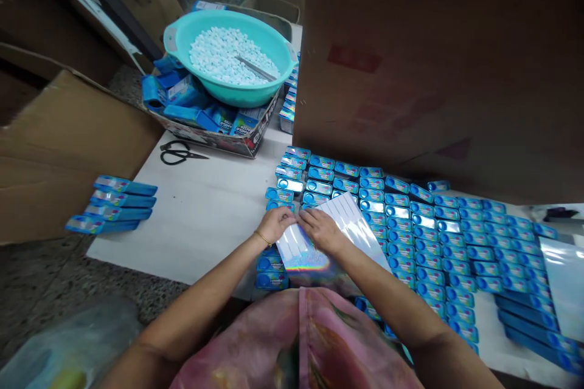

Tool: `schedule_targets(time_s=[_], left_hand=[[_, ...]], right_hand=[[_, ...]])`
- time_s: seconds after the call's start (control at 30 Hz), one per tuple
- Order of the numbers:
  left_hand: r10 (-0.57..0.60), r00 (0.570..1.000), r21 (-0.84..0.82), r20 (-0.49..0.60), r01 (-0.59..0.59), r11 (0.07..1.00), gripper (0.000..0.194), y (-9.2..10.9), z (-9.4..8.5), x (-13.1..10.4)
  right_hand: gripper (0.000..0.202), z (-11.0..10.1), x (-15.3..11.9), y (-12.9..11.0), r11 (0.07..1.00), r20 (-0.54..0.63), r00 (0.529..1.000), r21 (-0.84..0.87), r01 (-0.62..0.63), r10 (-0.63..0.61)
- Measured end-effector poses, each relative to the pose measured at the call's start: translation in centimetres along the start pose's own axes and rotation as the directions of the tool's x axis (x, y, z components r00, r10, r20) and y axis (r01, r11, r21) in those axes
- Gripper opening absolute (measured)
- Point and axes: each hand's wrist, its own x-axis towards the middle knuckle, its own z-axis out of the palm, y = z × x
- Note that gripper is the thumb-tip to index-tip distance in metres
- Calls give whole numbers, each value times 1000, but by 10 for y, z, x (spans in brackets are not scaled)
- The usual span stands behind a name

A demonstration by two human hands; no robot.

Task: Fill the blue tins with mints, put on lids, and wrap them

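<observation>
A shiny sheet of pale strips (349,219), like a sticker sheet, lies tilted over rows of small blue tins (426,249) and reflects rainbow colours. At its upper left edge, my left hand (274,226) is closed, with thumb and fingertips pinched together. My right hand (322,232) rests across the sheet from the right, its bent fingers closed on the same edge close to the left fingertips. Whether a single strip is between the fingers is too small to tell. Part of the sheet is hidden under my right hand and forearm.
A turquoise basin (219,92) of small white pieces with a scoop sits on a carton (214,143) of blue packs. Scissors (182,154) lie on the white table (219,200). Blue packs (121,200) stand left. A large cardboard box (433,73) walls the back right; another shiny sheet (566,279) lies right.
</observation>
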Motion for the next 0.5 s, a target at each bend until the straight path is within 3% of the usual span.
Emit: schedule_targets(time_s=[0.1,0.23,0.33,0.5], left_hand=[[-106,994,-228,7,105,968,15,-6,2,-1],[-203,979,-438,29,195,878,21,-8,4,-3],[-199,978,-565,61,199,801,28,-4,3,-6],[-199,980,-685,29,164,710,33,2,2,-12]], right_hand=[[29,2,-7,-2,1000,-41,999,1,7,-7],[25,-5,-4,-1,995,-39,996,63,-76,79],[27,-13,5,0,981,-37,988,134,-142,148],[32,-12,10,-2,992,13,997,102,-75,74]])
